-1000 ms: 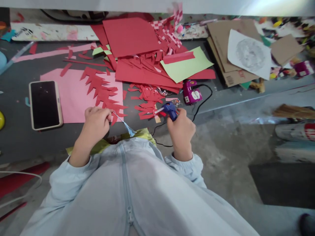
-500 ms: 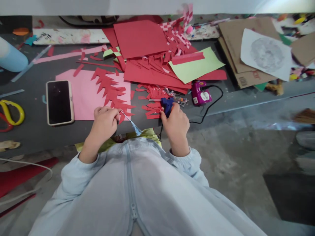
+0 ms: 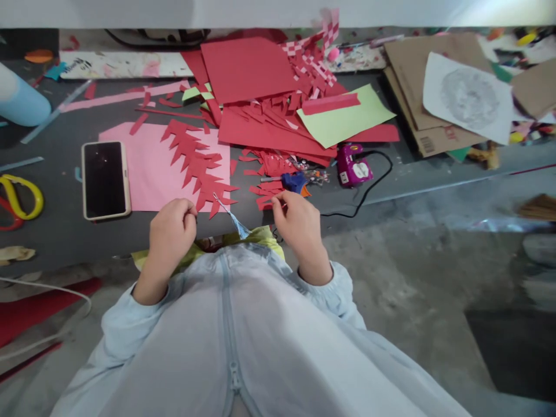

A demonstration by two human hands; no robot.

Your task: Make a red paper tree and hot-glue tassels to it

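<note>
A red paper strip with jagged, spiky edges (image 3: 202, 166) lies across a pink sheet (image 3: 147, 174). On its lower end rests the looped cord of a pale blue tassel (image 3: 240, 226), whose fringe hangs past the table edge. My left hand (image 3: 172, 233) is just left of the strip, fingers curled closed, with nothing visible in them. A blue glue gun with an orange trigger (image 3: 294, 182) lies among red scraps (image 3: 266, 191). Just below it is my right hand (image 3: 300, 225), thumb and forefinger pinched together; anything between them is too small to make out.
A phone (image 3: 106, 180) and yellow-handled scissors (image 3: 26, 200) lie at left. Red paper sheets (image 3: 249, 69) and a light green sheet (image 3: 347, 121) are piled behind. A purple box with a black cable (image 3: 354, 167) and cardboard (image 3: 412, 98) lie to the right.
My right hand has let go of the glue gun, now lying on the table. My left hand has released the tassel cord and drawn back left and toward me.
</note>
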